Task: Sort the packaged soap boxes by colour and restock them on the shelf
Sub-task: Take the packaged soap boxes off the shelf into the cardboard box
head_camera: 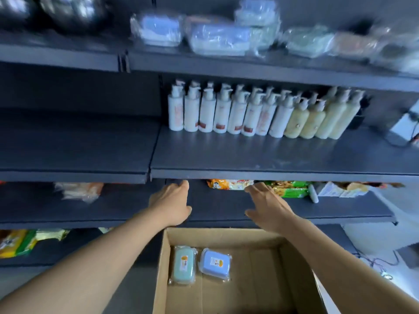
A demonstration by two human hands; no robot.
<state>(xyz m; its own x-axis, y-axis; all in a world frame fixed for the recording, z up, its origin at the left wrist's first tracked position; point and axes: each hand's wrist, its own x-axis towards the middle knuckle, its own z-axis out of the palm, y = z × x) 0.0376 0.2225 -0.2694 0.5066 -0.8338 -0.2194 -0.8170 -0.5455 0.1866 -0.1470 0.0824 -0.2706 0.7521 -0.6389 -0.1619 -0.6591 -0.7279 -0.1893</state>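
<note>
Both hands empty and stretched forward over the lower shelf at mid-frame: left hand with fingers straight and loose, fingertips up near the front lip of the middle shelf; right hand spread wide, palm down, just short of the snack packets lying at the back of that lower shelf. Below, at bottom centre, an open cardboard box, flaps up, with two wrapped soap boxes flat on its floor near the left wall: a green soap box and, just beside it to the right and slightly tilted, a blue soap box, each in clear film with a small orange-marked label. Along the top of the frame, blurred, more film-wrapped soap packs on the upper shelf, bluish toward the left, greenish and pinkish toward the right; exact grouping hard to make out. On the middle shelf, a tight upright row of white pump bottles, then cream-yellow pump bottles at its right end. At far left, low down, yellow and green packets on a lower shelf.
</note>
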